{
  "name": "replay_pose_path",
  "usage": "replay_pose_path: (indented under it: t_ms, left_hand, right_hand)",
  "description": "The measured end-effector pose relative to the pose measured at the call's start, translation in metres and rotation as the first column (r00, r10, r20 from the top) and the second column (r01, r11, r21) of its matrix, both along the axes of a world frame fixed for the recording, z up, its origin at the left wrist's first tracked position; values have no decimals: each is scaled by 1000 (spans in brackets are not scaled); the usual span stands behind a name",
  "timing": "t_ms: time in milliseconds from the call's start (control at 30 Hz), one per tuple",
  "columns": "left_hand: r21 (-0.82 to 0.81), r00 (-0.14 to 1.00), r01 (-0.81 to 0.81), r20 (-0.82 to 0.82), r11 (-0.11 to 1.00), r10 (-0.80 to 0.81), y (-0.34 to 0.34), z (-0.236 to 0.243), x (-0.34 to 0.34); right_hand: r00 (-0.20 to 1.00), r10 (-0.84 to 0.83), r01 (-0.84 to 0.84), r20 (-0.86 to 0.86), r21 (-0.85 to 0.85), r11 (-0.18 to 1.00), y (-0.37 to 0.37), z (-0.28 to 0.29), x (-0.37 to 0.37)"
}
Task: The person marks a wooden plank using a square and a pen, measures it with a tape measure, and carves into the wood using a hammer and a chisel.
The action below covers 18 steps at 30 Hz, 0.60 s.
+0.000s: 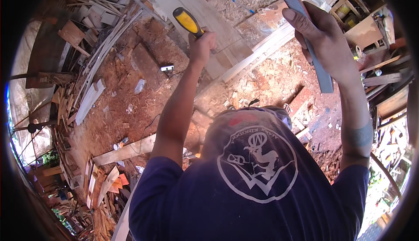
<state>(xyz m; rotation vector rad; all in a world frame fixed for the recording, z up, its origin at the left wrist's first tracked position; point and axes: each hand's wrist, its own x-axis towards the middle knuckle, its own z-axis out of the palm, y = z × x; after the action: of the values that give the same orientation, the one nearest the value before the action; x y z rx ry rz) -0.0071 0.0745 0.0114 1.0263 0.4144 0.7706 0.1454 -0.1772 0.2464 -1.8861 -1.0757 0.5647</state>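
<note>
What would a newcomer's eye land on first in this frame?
Probably the yellow-handled tool gripped in the left hand, raised at upper centre. Next, the long grey strip held in the right hand at upper right. Below them lies a sawdust-covered floor, with scrap wood piled at upper left.

Yellow-and-black tool handle (pixel 187 22) at 11 o'clock, grey strip (pixel 315 60) at 2, navy shirt (pixel 248 188) with a white emblem at 6, reddish sawdust floor (pixel 131 92).

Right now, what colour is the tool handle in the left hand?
Yellow with black ends; head view.
</note>
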Motion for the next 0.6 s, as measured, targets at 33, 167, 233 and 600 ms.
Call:
replay_pose_path:
  t_ms: [33, 167, 233, 600]
  left_hand:
    - [12, 1000, -10, 3, 1000, 10, 0, 0, 0]
    - [-2, 1000, -3, 19, 1000, 3, 1, -3, -1]
    - [-2, 1000, -14, 22, 1000, 14, 1, -4, -1]
    - [204, 985, -46, -151, 978, 78, -15, 3, 5]
  right_hand:
    - [1000, 20, -20, 16, -7, 1000, 0, 0, 1]
    - [1000, 12, -12, 7, 28, 1000, 3, 1, -4]
    - [1000, 22, -22, 21, 9, 1000, 5, 3, -4]
    - [977, 172, -213, 126, 510, 834, 12, 89, -11]
